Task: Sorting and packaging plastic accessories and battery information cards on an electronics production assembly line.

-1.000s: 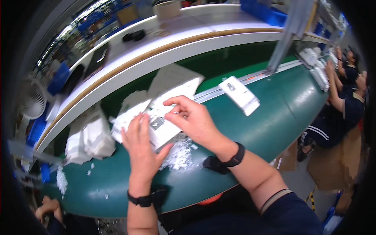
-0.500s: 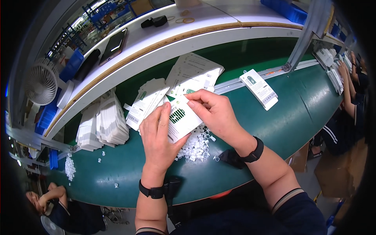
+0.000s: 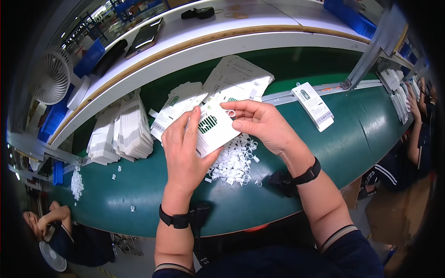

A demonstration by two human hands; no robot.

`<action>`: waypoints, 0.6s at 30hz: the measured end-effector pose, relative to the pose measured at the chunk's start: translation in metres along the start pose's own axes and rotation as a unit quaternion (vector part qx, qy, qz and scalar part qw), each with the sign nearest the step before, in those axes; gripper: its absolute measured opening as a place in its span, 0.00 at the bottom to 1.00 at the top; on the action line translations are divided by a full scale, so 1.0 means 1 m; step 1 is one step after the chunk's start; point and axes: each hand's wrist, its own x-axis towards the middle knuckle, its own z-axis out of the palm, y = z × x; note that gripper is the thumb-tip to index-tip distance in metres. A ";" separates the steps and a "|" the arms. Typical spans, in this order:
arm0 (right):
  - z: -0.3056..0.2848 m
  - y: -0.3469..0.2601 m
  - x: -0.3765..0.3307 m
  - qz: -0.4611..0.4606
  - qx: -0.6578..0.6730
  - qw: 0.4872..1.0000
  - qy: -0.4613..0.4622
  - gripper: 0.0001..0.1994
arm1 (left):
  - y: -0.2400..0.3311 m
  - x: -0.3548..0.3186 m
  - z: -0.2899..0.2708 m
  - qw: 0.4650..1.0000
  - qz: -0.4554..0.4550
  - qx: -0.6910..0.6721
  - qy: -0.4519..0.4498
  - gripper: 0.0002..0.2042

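Fingers (image 3: 187, 127) of our left hand (image 3: 183, 155) wrap the lower left edge of a white packaging card (image 3: 214, 129) with a green and black print, thumb beneath and fingertips over its face, holding it tilted above the counter (image 3: 139, 185). Our right hand (image 3: 262, 125) closes narrowly, thumb and forefinger pinching a small white plastic ring clip (image 3: 231, 112) right at the card's upper edge. We judge the step in hand to be fitting the clip to the card; the next move calls for a steady card and fine alignment of the clip against that edge, since the clip is small and partly hidden by the fingertips. Directly below the card lies a loose pile of white clips (image 3: 233, 162) on the green belt. Farther left stand stacks of white cards (image 3: 123, 132). Beyond our hands more printed cards (image 3: 232, 83) lie fanned out, and a single card (image 3: 313, 105) lies apart to the right.
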 end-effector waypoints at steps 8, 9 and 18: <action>0.001 0.014 0.003 0.062 0.154 0.985 -0.051 0.28 | -0.005 0.000 -0.004 0.999 0.012 -0.037 -0.002 0.43; 0.003 0.015 0.004 0.033 0.118 0.992 -0.030 0.27 | -0.004 0.000 -0.006 1.000 0.014 -0.014 -0.004 0.44; 0.024 0.025 0.001 -0.051 0.002 0.999 0.003 0.24 | -0.004 -0.004 0.003 0.999 -0.040 0.020 0.007 0.45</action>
